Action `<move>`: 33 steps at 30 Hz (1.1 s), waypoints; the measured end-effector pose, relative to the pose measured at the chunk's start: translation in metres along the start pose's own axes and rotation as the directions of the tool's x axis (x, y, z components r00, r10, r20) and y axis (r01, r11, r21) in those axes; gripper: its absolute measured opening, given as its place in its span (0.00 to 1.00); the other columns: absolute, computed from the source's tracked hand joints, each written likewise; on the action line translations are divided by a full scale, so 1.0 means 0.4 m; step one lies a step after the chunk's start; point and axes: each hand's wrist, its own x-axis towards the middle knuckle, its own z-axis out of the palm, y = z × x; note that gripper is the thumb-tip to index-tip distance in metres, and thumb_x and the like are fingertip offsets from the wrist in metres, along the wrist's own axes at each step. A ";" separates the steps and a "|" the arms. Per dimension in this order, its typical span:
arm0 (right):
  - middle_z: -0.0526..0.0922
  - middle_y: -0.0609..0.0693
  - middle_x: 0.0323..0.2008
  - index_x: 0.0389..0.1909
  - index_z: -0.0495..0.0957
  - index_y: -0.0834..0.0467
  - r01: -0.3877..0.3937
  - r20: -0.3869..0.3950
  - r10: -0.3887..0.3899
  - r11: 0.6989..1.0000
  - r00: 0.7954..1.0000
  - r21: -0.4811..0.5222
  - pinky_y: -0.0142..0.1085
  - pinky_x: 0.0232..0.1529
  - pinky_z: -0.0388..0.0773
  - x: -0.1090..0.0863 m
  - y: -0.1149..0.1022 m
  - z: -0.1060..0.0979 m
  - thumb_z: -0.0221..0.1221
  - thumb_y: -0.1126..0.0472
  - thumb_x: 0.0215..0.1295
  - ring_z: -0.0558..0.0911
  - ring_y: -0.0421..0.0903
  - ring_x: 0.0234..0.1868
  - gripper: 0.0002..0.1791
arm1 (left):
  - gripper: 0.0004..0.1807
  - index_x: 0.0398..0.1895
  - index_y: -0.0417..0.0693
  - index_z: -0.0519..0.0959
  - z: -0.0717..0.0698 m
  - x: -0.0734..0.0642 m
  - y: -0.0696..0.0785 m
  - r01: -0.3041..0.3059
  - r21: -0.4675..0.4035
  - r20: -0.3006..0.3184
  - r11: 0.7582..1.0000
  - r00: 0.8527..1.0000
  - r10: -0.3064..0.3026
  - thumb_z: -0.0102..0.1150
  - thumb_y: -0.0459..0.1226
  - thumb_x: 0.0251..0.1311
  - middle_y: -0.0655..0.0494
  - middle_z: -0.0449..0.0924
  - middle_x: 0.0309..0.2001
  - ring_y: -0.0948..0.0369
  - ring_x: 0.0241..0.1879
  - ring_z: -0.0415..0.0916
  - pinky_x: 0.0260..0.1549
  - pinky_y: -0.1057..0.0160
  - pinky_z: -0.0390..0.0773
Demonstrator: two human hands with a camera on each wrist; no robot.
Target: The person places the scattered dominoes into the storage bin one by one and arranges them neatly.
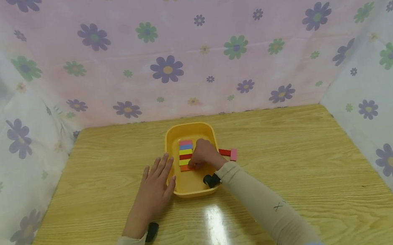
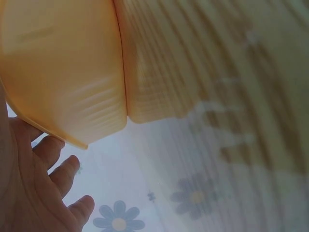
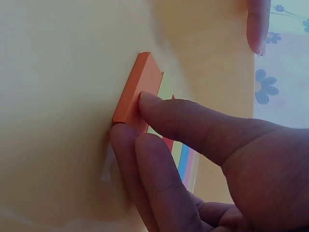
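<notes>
A yellow plastic tray [image 1: 191,190] stands on the wooden table. Inside it lies a column of flat blocks: pink, blue [image 1: 185,147], yellow, red [image 1: 185,156], yellow and, at the near end, an orange block [image 3: 137,92]. My right hand [image 1: 204,153] reaches in over the right rim and pinches the orange block at its right end, thumb on its top face and fingertips against the end. Fingers straight, my left hand [image 1: 153,191] rests against the tray's left rim. In the left wrist view, its fingertips touch the tray wall [image 2: 63,72] from outside.
Just right of the tray, a red block [image 1: 225,152] and a pink block [image 1: 233,154] lie on the table [image 1: 293,159], partly behind my right wrist. A flowered curtain [image 1: 187,35] closes off the back and both sides. Each wrist carries a black camera [image 1: 210,180].
</notes>
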 end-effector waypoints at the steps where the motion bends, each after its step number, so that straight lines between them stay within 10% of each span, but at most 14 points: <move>1: 0.75 0.48 0.13 0.21 0.82 0.62 -0.003 -0.003 0.003 1.000 1.000 0.006 0.29 0.19 0.69 -0.001 0.000 0.000 0.78 0.60 0.50 0.75 0.45 0.18 0.14 | 0.32 0.79 0.44 0.60 0.000 0.001 0.000 -0.001 0.002 0.000 1.000 1.000 0.001 0.48 0.45 0.77 0.49 0.52 0.81 0.45 0.79 0.50 0.74 0.33 0.48; 9: 0.78 0.49 0.15 0.31 0.83 0.66 -0.016 -0.015 0.016 1.000 1.000 0.023 0.29 0.21 0.71 -0.003 -0.003 -0.004 0.79 0.59 0.49 0.80 0.46 0.21 0.17 | 0.32 0.79 0.45 0.59 -0.004 0.003 0.004 0.007 -0.007 0.011 1.000 1.000 -0.007 0.46 0.46 0.78 0.49 0.51 0.81 0.45 0.79 0.49 0.74 0.33 0.48; 17: 0.80 0.51 0.17 0.15 0.74 0.59 0.067 0.013 -0.068 0.995 0.998 0.070 0.32 0.26 0.79 -0.017 -0.002 -0.058 0.75 0.57 0.56 0.87 0.48 0.25 0.21 | 0.32 0.79 0.45 0.59 -0.002 0.003 0.001 0.004 -0.003 0.000 1.000 1.000 -0.004 0.46 0.46 0.77 0.49 0.52 0.81 0.44 0.79 0.51 0.73 0.32 0.49; 24: 0.85 0.62 0.49 0.53 0.80 0.66 0.155 -0.017 -0.158 0.937 0.987 0.312 0.49 0.51 0.84 -0.058 -0.013 -0.147 0.66 0.57 0.68 0.88 0.60 0.45 0.19 | 0.32 0.80 0.45 0.59 -0.002 0.000 0.001 0.002 -0.016 -0.009 1.000 1.000 -0.002 0.47 0.44 0.77 0.48 0.52 0.81 0.44 0.79 0.50 0.73 0.32 0.48; 33: 0.84 0.65 0.49 0.55 0.80 0.68 0.381 -0.266 -0.314 0.888 0.911 0.258 0.47 0.47 0.85 -0.053 0.118 -0.195 0.58 0.62 0.74 0.85 0.63 0.48 0.16 | 0.33 0.80 0.44 0.58 -0.002 0.001 0.001 0.002 -0.015 0.005 1.000 1.000 -0.001 0.47 0.46 0.77 0.48 0.51 0.81 0.45 0.80 0.49 0.74 0.34 0.48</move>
